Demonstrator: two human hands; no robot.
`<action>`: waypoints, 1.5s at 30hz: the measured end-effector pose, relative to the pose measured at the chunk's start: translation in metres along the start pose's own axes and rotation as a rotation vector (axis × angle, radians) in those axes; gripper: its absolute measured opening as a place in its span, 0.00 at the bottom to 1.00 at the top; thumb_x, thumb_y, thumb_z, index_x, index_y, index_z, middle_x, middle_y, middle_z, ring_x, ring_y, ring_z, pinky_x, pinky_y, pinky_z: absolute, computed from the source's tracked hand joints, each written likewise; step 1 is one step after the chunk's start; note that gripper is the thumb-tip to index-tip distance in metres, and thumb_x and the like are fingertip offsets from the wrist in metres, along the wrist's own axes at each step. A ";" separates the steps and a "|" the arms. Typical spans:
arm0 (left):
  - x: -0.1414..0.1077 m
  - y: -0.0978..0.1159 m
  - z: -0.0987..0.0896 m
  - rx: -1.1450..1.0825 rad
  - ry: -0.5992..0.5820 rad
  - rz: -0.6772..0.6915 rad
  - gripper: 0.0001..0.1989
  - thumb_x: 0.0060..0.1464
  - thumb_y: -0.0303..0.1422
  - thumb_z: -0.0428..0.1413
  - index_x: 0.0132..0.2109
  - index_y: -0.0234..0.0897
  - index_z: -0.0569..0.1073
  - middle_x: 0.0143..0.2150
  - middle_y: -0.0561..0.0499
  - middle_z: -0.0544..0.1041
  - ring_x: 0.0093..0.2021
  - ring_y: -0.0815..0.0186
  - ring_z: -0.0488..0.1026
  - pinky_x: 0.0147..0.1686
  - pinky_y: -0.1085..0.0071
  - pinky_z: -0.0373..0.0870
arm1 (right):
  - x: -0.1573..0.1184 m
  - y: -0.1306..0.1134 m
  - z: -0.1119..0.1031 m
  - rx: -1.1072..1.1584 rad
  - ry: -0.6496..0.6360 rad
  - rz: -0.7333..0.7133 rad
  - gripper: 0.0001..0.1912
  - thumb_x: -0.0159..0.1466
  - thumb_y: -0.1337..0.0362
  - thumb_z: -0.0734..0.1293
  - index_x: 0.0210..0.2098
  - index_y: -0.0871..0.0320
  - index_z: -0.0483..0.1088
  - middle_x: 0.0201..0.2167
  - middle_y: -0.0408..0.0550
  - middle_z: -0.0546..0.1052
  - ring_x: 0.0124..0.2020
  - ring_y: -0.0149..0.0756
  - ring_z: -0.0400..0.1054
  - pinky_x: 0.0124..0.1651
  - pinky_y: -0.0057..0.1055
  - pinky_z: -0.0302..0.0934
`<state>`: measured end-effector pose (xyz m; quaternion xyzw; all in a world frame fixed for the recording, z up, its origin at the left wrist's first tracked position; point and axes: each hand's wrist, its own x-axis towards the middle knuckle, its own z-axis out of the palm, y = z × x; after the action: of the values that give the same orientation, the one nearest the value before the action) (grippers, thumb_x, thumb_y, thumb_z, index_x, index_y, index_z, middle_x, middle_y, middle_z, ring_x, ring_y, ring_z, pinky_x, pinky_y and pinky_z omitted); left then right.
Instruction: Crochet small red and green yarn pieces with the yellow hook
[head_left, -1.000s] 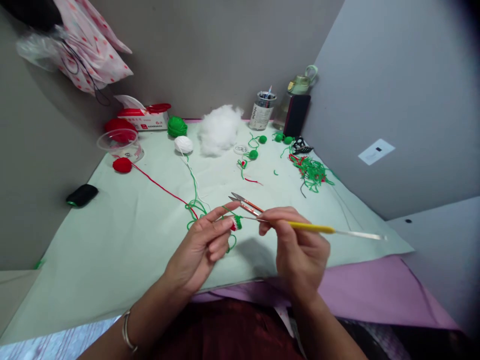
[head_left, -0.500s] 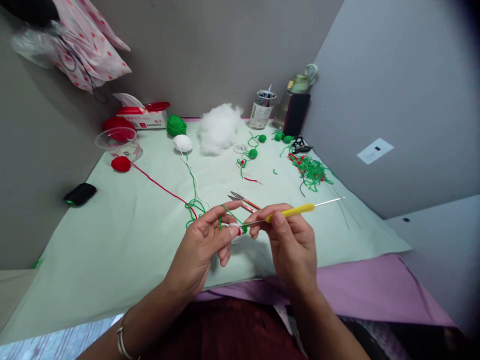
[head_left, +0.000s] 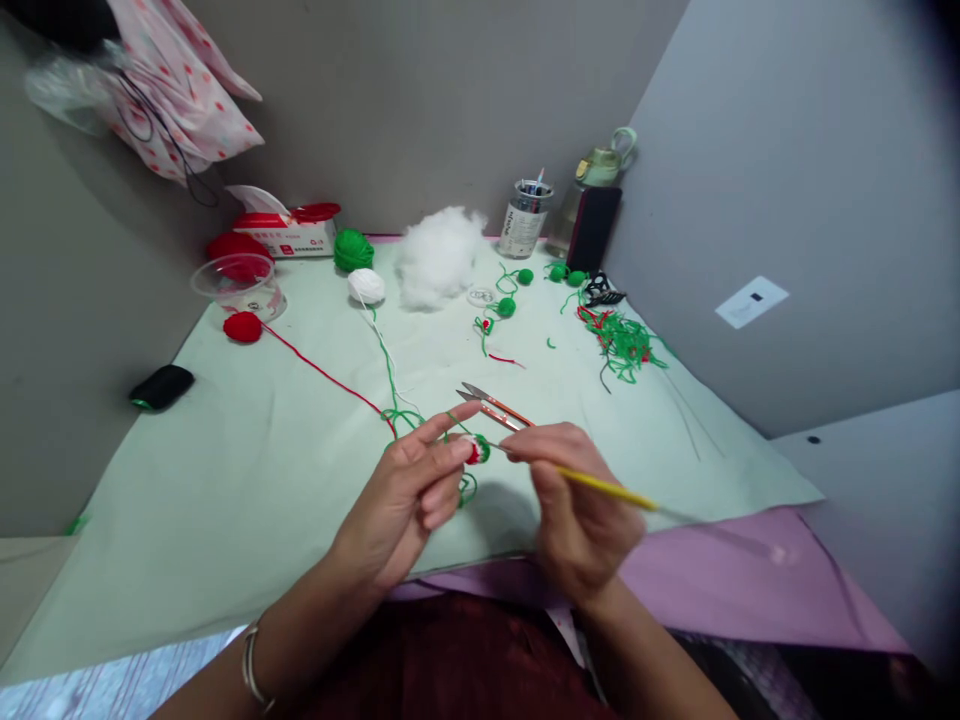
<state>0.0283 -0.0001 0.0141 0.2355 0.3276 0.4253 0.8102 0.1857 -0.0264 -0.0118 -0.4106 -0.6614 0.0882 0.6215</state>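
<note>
Between thumb and fingers, my left hand (head_left: 409, 480) pinches a small round crochet piece (head_left: 478, 450) in red, white and green. Green yarn (head_left: 459, 420) runs over its raised index finger. My right hand (head_left: 581, 500) is closed round a crochet hook (head_left: 607, 487) with a yellow handle, the far end blurred by motion. The hook's near tip reaches the green edge of the piece; whether it is inside a stitch I cannot tell. Just beyond my hands lie thread snips (head_left: 495, 405) with orange handles. Loose green yarn (head_left: 401, 415) loops beside my left hand.
White stuffing (head_left: 441, 258) sits at the back, with a white yarn ball (head_left: 366, 287), green yarn ball (head_left: 352, 250) and red yarn ball (head_left: 243, 327) to its left. Tangled yarn scraps (head_left: 626, 345) lie right. A pen jar (head_left: 525, 220) and phone (head_left: 594, 228) stand against the walls.
My right hand has turned, so the hook's far end swings down toward the table's front edge. The crochet piece now shows more of its red and green face.
</note>
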 end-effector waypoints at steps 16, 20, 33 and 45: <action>0.006 0.000 -0.002 -0.054 -0.028 -0.006 0.17 0.52 0.26 0.71 0.51 0.34 0.85 0.25 0.61 0.67 0.17 0.83 0.47 0.14 0.86 0.50 | 0.003 0.001 -0.001 0.142 0.042 0.135 0.14 0.74 0.71 0.65 0.48 0.50 0.81 0.38 0.46 0.83 0.36 0.35 0.75 0.39 0.35 0.72; 0.005 -0.003 -0.002 0.084 0.002 0.115 0.19 0.52 0.27 0.72 0.51 0.40 0.85 0.37 0.56 0.75 0.18 0.85 0.55 0.15 0.84 0.55 | 0.009 0.001 -0.001 0.332 -0.022 0.320 0.10 0.74 0.66 0.67 0.42 0.51 0.83 0.35 0.44 0.81 0.35 0.33 0.74 0.41 0.34 0.69; 0.003 -0.006 -0.009 0.263 0.016 0.219 0.17 0.55 0.32 0.71 0.52 0.46 0.86 0.34 0.57 0.74 0.20 0.80 0.65 0.20 0.80 0.65 | 0.005 -0.001 -0.006 0.376 -0.059 0.397 0.11 0.77 0.64 0.64 0.43 0.53 0.79 0.38 0.44 0.82 0.34 0.30 0.77 0.41 0.29 0.73; 0.002 -0.009 -0.002 0.043 0.039 0.071 0.23 0.51 0.27 0.73 0.55 0.36 0.84 0.22 0.63 0.63 0.17 0.81 0.52 0.15 0.85 0.57 | -0.007 0.006 0.007 -0.278 -0.075 -0.220 0.12 0.72 0.72 0.68 0.51 0.52 0.79 0.40 0.50 0.82 0.42 0.38 0.78 0.42 0.35 0.75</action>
<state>0.0323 -0.0026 0.0057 0.2562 0.3439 0.4512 0.7827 0.1813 -0.0242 -0.0223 -0.4139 -0.7309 -0.0573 0.5396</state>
